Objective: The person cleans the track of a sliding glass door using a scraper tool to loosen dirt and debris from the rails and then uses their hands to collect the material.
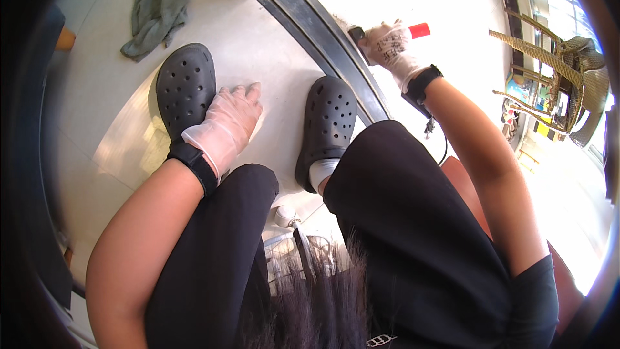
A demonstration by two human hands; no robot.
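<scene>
My left hand (231, 120), in a thin translucent glove, is low over the pale floor beside a dark grey clog (186, 89) on my foot. Its fingers look slightly apart and no object shows in it; the underside is hidden. In a whitish glove bearing writing, my right hand (389, 48) is closed around a tool with a red handle end (419, 30). A dark part of this tool (357, 35) sticks out on the other side, beside the dark metal door track (319, 34). The tool's exact kind cannot be made out.
A crumpled grey cloth (160, 9) lies on the floor at upper left. My other clog (330, 116) stands close to the track. Behind my feet is a white round-headed object (286, 215). A woven-frame chair (557, 72) is at far right, dark furniture (36, 155) at left.
</scene>
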